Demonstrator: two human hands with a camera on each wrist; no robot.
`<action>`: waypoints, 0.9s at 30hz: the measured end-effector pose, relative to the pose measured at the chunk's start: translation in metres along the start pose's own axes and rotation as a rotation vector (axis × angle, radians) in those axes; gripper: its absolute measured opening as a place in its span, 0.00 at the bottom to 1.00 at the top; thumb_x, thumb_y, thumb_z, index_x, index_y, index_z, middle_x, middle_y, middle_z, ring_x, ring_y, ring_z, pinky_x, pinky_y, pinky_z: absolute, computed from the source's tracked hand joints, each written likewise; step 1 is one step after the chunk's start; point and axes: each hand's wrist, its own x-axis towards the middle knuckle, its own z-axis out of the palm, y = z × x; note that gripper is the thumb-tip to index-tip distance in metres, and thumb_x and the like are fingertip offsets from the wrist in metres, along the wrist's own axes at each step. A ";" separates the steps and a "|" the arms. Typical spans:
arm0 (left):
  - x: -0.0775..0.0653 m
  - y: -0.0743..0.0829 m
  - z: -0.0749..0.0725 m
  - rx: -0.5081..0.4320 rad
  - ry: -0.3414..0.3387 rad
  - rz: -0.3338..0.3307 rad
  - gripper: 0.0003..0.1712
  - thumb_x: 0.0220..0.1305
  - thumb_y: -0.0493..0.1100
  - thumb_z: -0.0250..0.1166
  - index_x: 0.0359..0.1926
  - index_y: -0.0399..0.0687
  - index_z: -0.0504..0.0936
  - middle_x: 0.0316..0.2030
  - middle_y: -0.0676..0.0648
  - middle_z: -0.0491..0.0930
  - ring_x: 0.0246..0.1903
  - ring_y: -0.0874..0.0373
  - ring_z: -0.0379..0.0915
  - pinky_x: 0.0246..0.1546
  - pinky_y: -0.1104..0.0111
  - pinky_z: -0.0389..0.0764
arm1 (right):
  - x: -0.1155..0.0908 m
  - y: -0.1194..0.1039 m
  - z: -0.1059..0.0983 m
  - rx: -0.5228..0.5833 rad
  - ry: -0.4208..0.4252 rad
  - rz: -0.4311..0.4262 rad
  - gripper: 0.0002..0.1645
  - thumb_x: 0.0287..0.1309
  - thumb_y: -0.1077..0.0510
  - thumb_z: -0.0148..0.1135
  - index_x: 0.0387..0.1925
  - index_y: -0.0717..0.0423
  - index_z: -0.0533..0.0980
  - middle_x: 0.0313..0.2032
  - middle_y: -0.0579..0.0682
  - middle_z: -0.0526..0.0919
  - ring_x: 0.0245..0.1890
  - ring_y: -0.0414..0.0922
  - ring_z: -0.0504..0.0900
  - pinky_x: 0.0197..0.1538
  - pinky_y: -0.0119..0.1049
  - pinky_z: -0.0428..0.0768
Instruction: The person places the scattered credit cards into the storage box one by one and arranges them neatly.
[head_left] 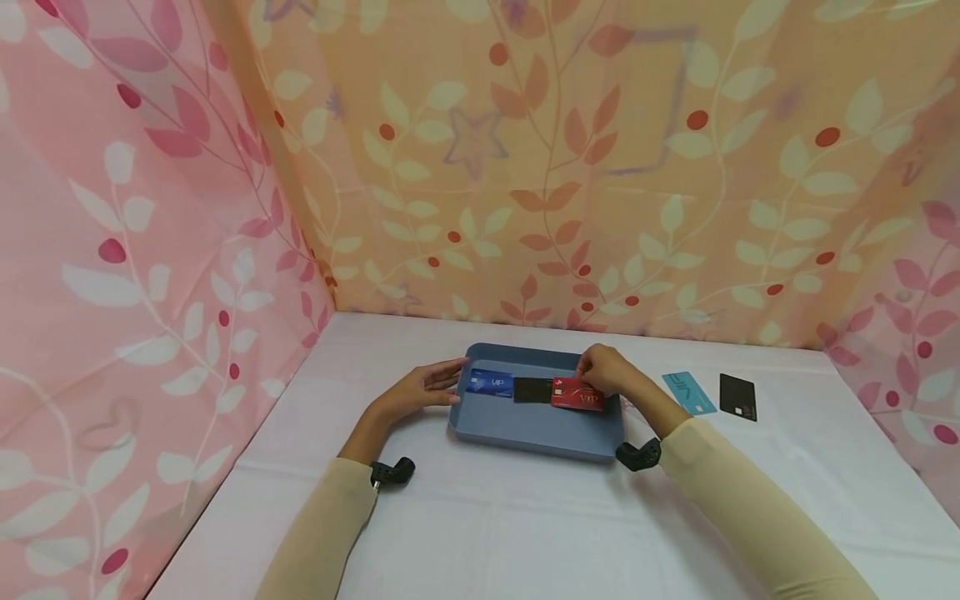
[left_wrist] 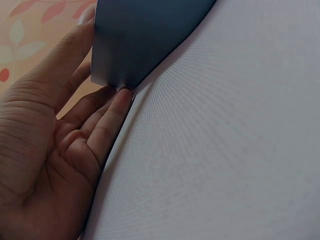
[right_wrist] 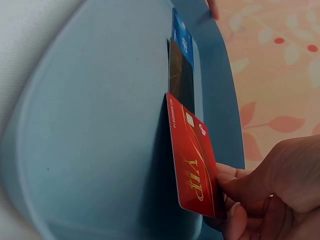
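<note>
My right hand (head_left: 603, 369) pinches a red VIP card (right_wrist: 192, 160) by its edge at the right side of a blue-grey tray (head_left: 525, 429). In the right wrist view the card is tilted, its outer end raised above the tray floor with a shadow beneath. Its other end overlaps a dark card (head_left: 531, 390), which lies beside a blue VIP card (head_left: 491, 382) in a row along the tray's back. My left hand (head_left: 420, 390) rests against the tray's left side, fingers extended; the left wrist view shows those fingertips (left_wrist: 125, 97) at the tray's outer wall.
To the right of the tray, a light blue card (head_left: 688, 393) and a black card (head_left: 738, 397) lie on the white tablecloth (head_left: 480, 525). Patterned fabric walls (head_left: 450, 208) rise behind the table and on both sides.
</note>
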 end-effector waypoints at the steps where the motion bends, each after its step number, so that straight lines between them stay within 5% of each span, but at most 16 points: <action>1: 0.000 0.000 0.000 -0.001 0.000 -0.002 0.45 0.64 0.38 0.72 0.78 0.50 0.62 0.76 0.46 0.60 0.74 0.50 0.59 0.70 0.61 0.65 | 0.000 0.000 0.000 0.000 -0.002 0.004 0.05 0.63 0.66 0.62 0.34 0.64 0.83 0.34 0.58 0.83 0.31 0.50 0.78 0.28 0.37 0.86; 27: 0.001 -0.002 -0.001 0.003 -0.002 0.002 0.44 0.65 0.37 0.71 0.78 0.50 0.61 0.77 0.46 0.59 0.74 0.50 0.58 0.71 0.60 0.65 | 0.012 -0.008 -0.003 0.032 -0.036 0.011 0.08 0.66 0.64 0.61 0.35 0.62 0.84 0.33 0.56 0.83 0.33 0.49 0.76 0.31 0.35 0.83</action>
